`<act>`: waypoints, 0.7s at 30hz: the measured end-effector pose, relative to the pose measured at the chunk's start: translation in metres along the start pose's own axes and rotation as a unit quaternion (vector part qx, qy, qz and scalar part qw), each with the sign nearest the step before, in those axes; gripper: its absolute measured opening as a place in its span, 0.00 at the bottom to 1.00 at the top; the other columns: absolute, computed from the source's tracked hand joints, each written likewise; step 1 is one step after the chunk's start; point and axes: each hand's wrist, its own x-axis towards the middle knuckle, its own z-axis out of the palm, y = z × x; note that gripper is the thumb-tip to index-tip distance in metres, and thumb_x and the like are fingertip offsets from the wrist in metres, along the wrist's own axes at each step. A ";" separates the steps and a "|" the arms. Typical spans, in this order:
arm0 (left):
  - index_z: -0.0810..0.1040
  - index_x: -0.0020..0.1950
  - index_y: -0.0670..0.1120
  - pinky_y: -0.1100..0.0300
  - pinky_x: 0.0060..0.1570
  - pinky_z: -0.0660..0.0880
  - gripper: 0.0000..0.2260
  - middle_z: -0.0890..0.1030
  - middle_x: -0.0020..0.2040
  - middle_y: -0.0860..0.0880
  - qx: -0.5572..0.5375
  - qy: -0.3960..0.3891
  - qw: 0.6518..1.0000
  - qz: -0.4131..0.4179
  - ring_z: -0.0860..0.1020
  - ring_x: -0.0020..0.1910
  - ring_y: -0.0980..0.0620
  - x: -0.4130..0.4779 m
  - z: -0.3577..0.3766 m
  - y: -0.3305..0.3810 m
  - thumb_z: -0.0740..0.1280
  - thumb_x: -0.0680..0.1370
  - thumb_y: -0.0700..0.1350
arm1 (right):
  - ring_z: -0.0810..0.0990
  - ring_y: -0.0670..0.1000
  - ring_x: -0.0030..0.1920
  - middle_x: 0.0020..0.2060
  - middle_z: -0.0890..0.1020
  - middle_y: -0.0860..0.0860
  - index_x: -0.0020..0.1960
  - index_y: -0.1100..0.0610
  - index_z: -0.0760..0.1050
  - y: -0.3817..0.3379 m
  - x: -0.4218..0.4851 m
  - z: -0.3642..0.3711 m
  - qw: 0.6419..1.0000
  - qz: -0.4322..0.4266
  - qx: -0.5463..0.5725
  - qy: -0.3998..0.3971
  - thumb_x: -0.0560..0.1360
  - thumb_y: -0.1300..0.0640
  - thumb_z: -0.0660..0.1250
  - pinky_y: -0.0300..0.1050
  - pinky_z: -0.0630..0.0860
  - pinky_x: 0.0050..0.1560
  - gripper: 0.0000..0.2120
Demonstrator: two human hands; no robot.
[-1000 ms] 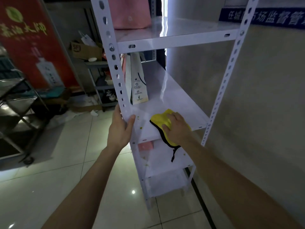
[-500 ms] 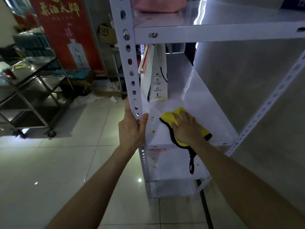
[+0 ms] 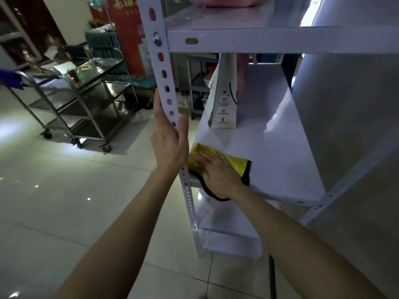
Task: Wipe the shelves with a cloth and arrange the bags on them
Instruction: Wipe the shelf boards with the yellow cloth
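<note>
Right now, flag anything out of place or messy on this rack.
Faint yellowish specks lie on the lower shelf, below the cloth, like crumbs. The cloth overhangs its shelf's front edge. Nothing else stands out.

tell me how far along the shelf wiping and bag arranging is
Done: a white paper bag stands at the back of the white metal middle shelf, a pink bag on top. In hand: the right hand presses a yellow cloth flat on that shelf's front left corner; the left hand grips the perforated white upright. Left: the lower shelf shows yellowish specks, likely unwiped.
</note>
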 end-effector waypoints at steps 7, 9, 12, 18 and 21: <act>0.56 0.83 0.48 0.53 0.34 0.75 0.28 0.74 0.43 0.54 0.017 0.028 0.999 -0.010 0.74 0.34 0.53 -0.006 0.014 -0.004 0.55 0.89 0.61 | 0.60 0.56 0.83 0.83 0.65 0.53 0.81 0.50 0.68 0.124 -0.048 -0.031 0.977 0.193 0.007 0.089 0.87 0.56 0.56 0.58 0.50 0.83 0.23; 0.56 0.83 0.49 0.55 0.33 0.73 0.27 0.73 0.42 0.54 0.033 0.046 0.998 -0.011 0.73 0.33 0.54 -0.005 0.016 -0.002 0.54 0.89 0.62 | 0.59 0.58 0.83 0.82 0.65 0.56 0.83 0.52 0.62 0.122 -0.030 -0.029 0.957 0.274 0.002 0.097 0.87 0.55 0.55 0.59 0.45 0.84 0.25; 0.54 0.83 0.52 0.55 0.33 0.72 0.26 0.74 0.42 0.54 0.051 0.067 0.996 -0.013 0.74 0.34 0.52 -0.004 0.017 -0.001 0.53 0.88 0.63 | 0.59 0.58 0.82 0.80 0.68 0.56 0.83 0.48 0.59 0.055 0.010 -0.013 0.984 0.164 -0.011 0.074 0.85 0.51 0.54 0.63 0.47 0.83 0.26; 0.52 0.83 0.55 0.59 0.33 0.67 0.27 0.82 0.49 0.46 0.073 0.068 0.995 -0.005 0.77 0.37 0.50 -0.004 0.015 0.001 0.51 0.87 0.65 | 0.50 0.53 0.86 0.86 0.56 0.49 0.84 0.43 0.60 -0.023 0.016 0.013 0.996 -0.065 -0.066 0.012 0.87 0.45 0.52 0.60 0.47 0.83 0.25; 0.53 0.83 0.56 0.59 0.33 0.67 0.27 0.81 0.47 0.48 0.069 0.077 0.995 -0.013 0.76 0.36 0.52 -0.003 0.013 -0.002 0.51 0.87 0.66 | 0.57 0.50 0.84 0.84 0.63 0.46 0.80 0.38 0.66 0.034 -0.013 -0.005 0.997 -0.010 0.015 0.071 0.86 0.54 0.55 0.57 0.53 0.82 0.25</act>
